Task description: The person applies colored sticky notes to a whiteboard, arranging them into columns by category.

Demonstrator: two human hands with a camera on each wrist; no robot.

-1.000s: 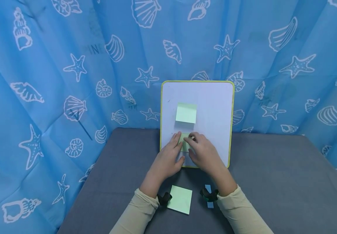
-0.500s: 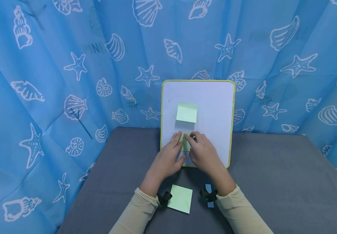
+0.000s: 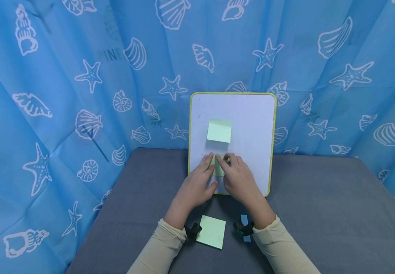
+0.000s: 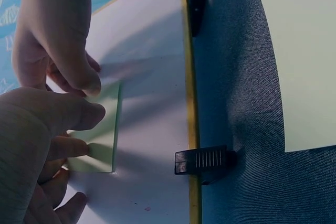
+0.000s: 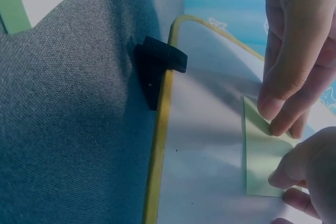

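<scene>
A whiteboard (image 3: 249, 125) with a yellow rim stands propped at the back of the table. Stuck to its lower part is a pale green sticky note (image 3: 219, 171), partly covered by both hands. My left hand (image 3: 195, 186) lies along the note's left side, fingers stretched out, fingertips at its upper edge. My right hand (image 3: 243, 180) touches the note from the right, its index finger extended across the surface and the other fingers bent. In the right wrist view, the note (image 5: 257, 156) lies flat between the fingertips of both hands. A second green sticky note (image 3: 219, 130) hangs above.
A pad of green sticky notes (image 3: 212, 233) lies on the grey table (image 3: 320, 213) near the left wrist. A narrow blue strip (image 3: 247, 239) lies under the right wrist. Black clips (image 4: 202, 161) grip the board's bottom edge. A blue shell-patterned curtain (image 3: 170, 45) hangs behind.
The right hand's index finger has straightened onto the note and its thumb has dropped out of sight. The left hand holds its place.
</scene>
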